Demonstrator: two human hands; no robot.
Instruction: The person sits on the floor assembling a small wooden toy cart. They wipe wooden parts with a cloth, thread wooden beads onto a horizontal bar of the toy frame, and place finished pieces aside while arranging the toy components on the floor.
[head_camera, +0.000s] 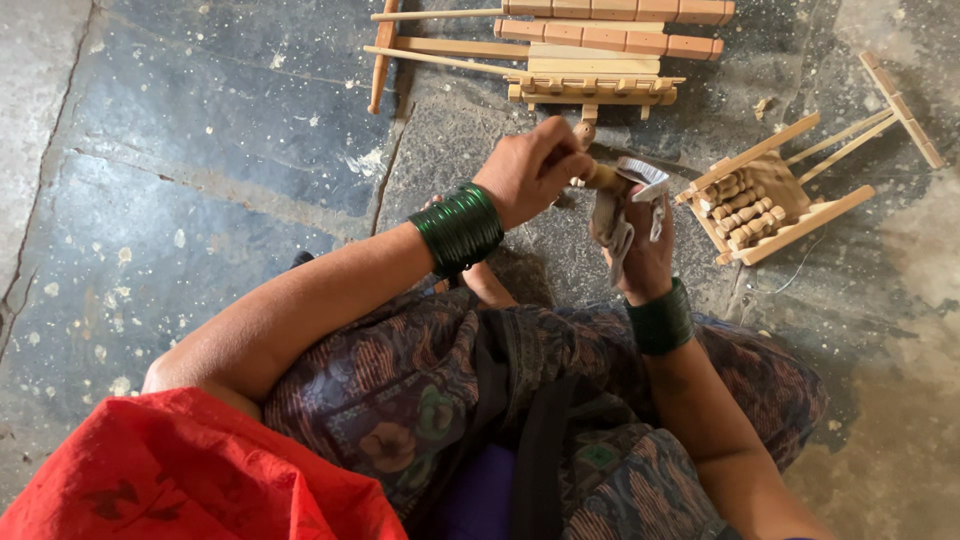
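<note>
A red cloth (190, 470) over the person's shoulder fills the lower left corner, closest to the lens, and beside it to the right lies the patterned dark fabric (440, 390) over the folded legs. Above that, the left forearm crosses toward the middle, a stack of green bangles (460, 228) at the wrist. The left hand (530, 170) is curled shut around the upper end of a small turned wooden piece (600, 177), which sits between the two hands just above the lap. The right hand (645, 255), also ringed by green bangles at the wrist, has its fingers pressed together on a scrap of grey abrasive paper (625, 210) wrapped against the lower part of that piece. On the stone floor (180, 180) beyond the hands lies a pile of long wooden parts and slats (590, 50). Further right, near the right hand but apart from it, rests a small wooden frame with rollers (760, 205), its handle rods pointing to the upper right
</note>
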